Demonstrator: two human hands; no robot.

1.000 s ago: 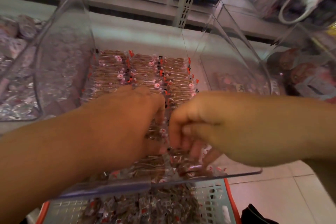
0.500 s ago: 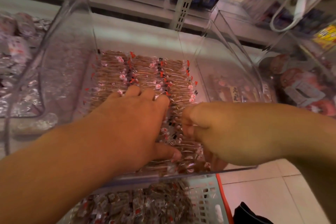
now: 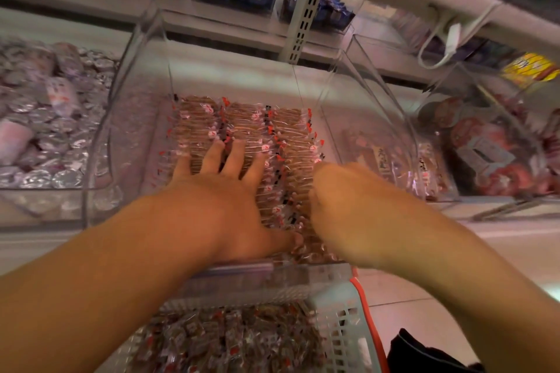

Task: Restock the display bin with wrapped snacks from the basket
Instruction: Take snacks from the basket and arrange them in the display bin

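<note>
Your left hand lies flat, fingers spread, pressing the wrapped snacks stacked in the clear display bin. Right hand, at 3 o'clock of it, curls into the same rows; grip unclear. Basket of snacks at 6 o'clock.

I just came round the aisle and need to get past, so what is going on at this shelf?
A person is restocking a clear plastic display bin with small wrapped brown snacks, lined up in neat rows. The left hand lies flat with spread fingers pressing on the rows, while the right hand, fingers curled, works at the right-hand row; what it holds is hidden. Below the bin, a pale slotted basket with an orange rim holds more of the snacks.
</note>
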